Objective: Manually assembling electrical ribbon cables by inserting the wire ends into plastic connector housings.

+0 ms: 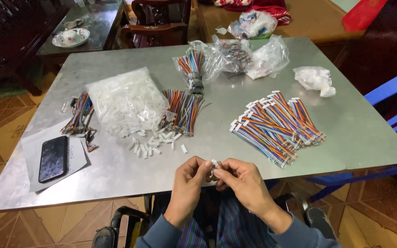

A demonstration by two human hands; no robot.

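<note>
Left hand (190, 177) and right hand (240, 178) pinch one small white plug (214, 162) together, just below the table (116, 177) edge.

A black phone (53, 158) lies on white paper (76, 158).

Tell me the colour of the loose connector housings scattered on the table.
White loose connector housings, head view.

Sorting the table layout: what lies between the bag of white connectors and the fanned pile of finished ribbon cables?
In the head view, a bundle of multicoloured wires lies between the bag of white connectors and the finished ribbon cables; beyond it, bare metal table.
</note>
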